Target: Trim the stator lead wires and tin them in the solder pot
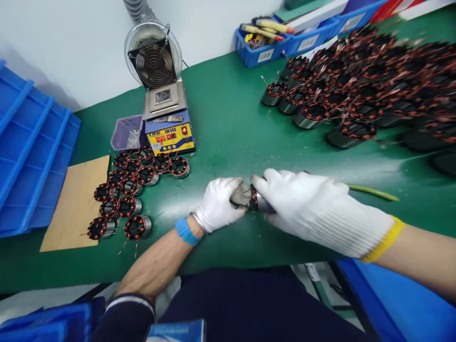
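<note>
My right hand (pixel 302 204), in a white knit glove with a yellow cuff, is closed around a motor stator (pixel 262 204) lying on its side, its copper-wound end facing left. My left hand (pixel 220 203), gloved in white, grips a dull grey piece (pixel 241 194) right against that wound end; its exact kind is unclear. A thin green handle (pixel 374 192) sticks out beyond my right hand. Whether that hand touches it or it lies on the table is hidden.
Stators (pixel 137 228) stand in a group at left, some on a brown board (pixel 76 204). Behind them are a solder pot (pixel 170 135) with a fan and a purple tray (pixel 123 135). Many more stators (pixel 351 133) fill the right. Blue bins (pixel 258 56) line the green table's (pixel 221 114) back.
</note>
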A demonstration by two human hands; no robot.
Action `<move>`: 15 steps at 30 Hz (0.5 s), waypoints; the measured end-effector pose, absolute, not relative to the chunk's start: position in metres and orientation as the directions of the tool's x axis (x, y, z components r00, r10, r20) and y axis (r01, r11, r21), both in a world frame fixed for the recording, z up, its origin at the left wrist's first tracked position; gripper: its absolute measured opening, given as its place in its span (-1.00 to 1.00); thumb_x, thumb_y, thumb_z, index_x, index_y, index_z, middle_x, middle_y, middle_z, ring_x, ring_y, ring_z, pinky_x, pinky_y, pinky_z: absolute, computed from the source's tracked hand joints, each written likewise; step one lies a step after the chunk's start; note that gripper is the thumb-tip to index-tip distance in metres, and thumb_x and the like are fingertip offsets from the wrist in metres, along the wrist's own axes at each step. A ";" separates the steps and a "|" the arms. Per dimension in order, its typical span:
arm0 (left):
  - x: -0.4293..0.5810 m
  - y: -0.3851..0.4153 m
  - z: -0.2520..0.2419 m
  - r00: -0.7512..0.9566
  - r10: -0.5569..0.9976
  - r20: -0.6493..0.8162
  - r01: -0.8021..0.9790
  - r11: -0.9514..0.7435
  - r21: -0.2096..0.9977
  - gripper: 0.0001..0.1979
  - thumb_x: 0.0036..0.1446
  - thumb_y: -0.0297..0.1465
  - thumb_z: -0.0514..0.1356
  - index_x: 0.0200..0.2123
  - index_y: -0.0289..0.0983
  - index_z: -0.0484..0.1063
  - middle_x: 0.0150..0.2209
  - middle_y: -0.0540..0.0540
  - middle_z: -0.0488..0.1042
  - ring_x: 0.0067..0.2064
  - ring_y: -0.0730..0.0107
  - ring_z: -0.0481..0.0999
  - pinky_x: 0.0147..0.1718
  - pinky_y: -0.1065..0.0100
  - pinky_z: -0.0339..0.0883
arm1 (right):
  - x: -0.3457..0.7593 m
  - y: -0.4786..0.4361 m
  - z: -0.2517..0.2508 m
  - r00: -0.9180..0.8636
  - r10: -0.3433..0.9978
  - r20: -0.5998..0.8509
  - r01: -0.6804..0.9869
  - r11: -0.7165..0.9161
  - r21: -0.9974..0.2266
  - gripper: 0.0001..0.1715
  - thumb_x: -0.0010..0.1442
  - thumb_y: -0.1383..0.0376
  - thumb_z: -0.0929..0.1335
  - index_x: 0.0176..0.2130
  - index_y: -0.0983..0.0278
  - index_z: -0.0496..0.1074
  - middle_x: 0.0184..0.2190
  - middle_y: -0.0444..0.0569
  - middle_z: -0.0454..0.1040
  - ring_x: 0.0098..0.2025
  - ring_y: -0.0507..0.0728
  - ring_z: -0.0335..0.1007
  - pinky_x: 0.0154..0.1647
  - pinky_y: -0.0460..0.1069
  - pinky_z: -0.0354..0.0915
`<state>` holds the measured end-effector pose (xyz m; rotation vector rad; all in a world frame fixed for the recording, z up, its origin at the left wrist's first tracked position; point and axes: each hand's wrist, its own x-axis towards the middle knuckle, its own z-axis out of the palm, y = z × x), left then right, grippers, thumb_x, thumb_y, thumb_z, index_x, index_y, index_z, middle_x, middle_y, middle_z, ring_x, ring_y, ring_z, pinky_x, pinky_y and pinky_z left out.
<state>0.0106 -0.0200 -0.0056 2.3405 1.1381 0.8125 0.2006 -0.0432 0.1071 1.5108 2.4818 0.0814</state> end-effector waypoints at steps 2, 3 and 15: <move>0.011 -0.021 -0.004 0.511 0.797 0.320 0.571 -0.594 0.567 -0.46 0.03 -0.30 0.31 0.11 -0.29 0.43 0.00 -0.25 0.63 0.02 -0.02 0.63 0.04 -0.02 0.53 | 0.198 -0.040 0.113 -0.408 0.879 -0.247 0.856 0.462 0.231 -0.69 0.12 0.27 0.34 -0.11 0.30 0.47 -0.34 0.12 0.41 -0.40 0.31 0.45 -0.49 -0.03 -0.09; 0.011 -0.021 -0.003 0.514 0.797 0.317 0.575 -0.594 0.562 -0.46 0.04 -0.30 0.31 0.12 -0.29 0.44 0.00 -0.25 0.63 0.02 -0.02 0.63 0.04 -0.02 0.53 | 0.196 -0.038 0.117 -0.391 0.874 -0.290 0.845 0.465 0.263 -0.67 0.12 0.28 0.33 -0.09 0.29 0.46 -0.34 0.11 0.40 -0.38 0.33 0.47 -0.50 -0.02 -0.05; 0.012 -0.022 0.001 0.507 0.809 0.298 0.595 -0.578 0.558 -0.46 0.01 -0.26 0.37 0.07 -0.31 0.46 -0.03 -0.26 0.63 -0.02 -0.03 0.62 -0.02 0.00 0.53 | 0.181 -0.026 0.138 -0.354 0.843 -0.406 0.829 0.483 0.281 -0.53 0.08 0.29 0.38 -0.01 0.40 0.47 -0.31 0.24 0.50 -0.37 0.34 0.49 -0.45 0.04 0.19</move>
